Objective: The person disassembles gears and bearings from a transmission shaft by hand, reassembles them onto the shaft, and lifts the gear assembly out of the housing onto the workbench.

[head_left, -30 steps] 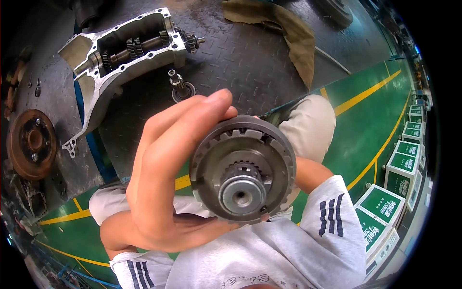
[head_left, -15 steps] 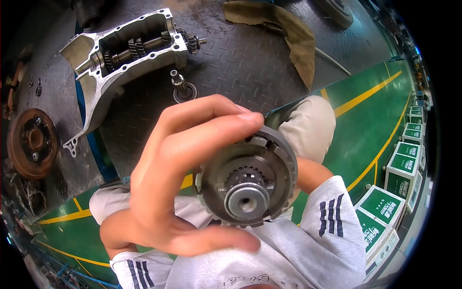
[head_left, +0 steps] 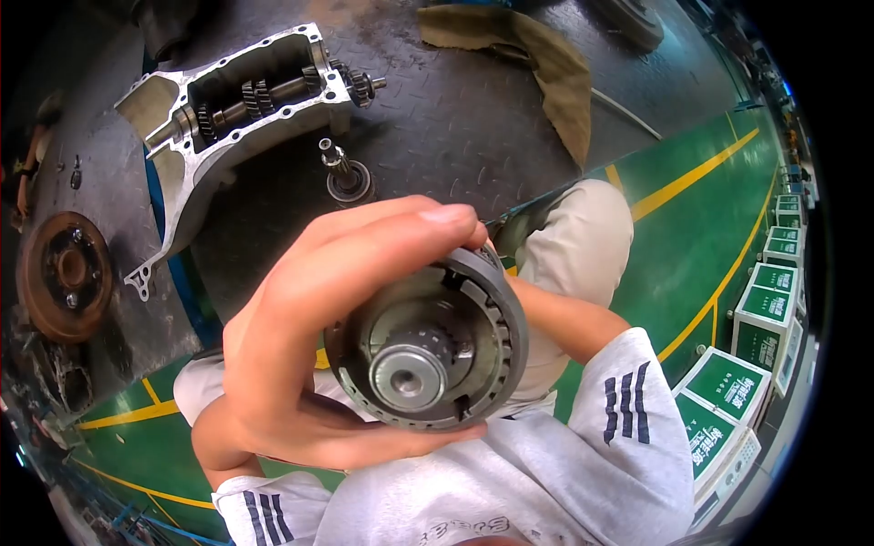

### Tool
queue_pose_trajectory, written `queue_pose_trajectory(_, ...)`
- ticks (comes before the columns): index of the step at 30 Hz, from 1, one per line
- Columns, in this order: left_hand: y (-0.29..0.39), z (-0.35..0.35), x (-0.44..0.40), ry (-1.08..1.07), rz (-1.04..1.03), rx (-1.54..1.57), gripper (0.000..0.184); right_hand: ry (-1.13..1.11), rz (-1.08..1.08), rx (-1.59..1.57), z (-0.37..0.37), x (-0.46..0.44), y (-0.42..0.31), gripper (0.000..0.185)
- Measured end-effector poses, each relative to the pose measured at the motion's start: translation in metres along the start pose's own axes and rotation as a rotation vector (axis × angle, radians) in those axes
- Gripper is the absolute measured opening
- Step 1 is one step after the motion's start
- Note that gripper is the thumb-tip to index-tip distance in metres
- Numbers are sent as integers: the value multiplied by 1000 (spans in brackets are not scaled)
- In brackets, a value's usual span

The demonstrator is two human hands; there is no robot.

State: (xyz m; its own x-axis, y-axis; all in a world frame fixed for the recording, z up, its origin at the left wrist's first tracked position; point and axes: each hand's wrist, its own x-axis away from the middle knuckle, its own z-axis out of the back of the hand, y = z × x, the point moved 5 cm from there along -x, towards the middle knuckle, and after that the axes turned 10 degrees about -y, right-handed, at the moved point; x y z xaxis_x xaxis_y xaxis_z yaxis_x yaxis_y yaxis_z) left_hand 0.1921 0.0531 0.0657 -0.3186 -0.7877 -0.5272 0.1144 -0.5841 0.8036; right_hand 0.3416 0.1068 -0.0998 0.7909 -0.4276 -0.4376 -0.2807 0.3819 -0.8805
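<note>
Close to the camera is a gear shaft [head_left: 408, 378], seen end-on, with a wide toothed ring [head_left: 510, 337] around it. My left hand [head_left: 291, 318] is curled around this ring from the left, fingers over the top and thumb along the underside. From the right, my right hand [head_left: 535, 298] reaches behind the ring and supports the shaft; its fingers are mostly hidden there. Beyond my hands, a smaller splined shaft with a bearing [head_left: 349, 177] stands on the metal bench. Further back left lies an open gearbox housing [head_left: 228, 136] with gears on a shaft inside.
A rusty round disc [head_left: 64, 273] lies at the left of the bench [head_left: 437, 136]. A brown cloth [head_left: 551, 68] and a thin rod [head_left: 628, 114] are at the back right. Green-and-white boxes [head_left: 728, 391] line the green floor on the right.
The gear shaft has shifted left and its end has tilted leftward. My left hand has closed in around the ring, its thumb now against the underside.
</note>
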Motion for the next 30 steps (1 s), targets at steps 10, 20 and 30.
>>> queue_pose_trajectory(10, 7, 2, -2, -62, -15, -18, 104, -44, -88, 4, 2, 9, 11, 58)
queue_pose_trajectory(20, 10, 13, 4, 21, 4, -203, 99, 98, -329, -297, -4, 17, 20, 48)
queue_pose_trajectory(30, 13, 70, 5, 163, 50, -488, 80, 49, -347, 119, 44, -56, -65, 30)
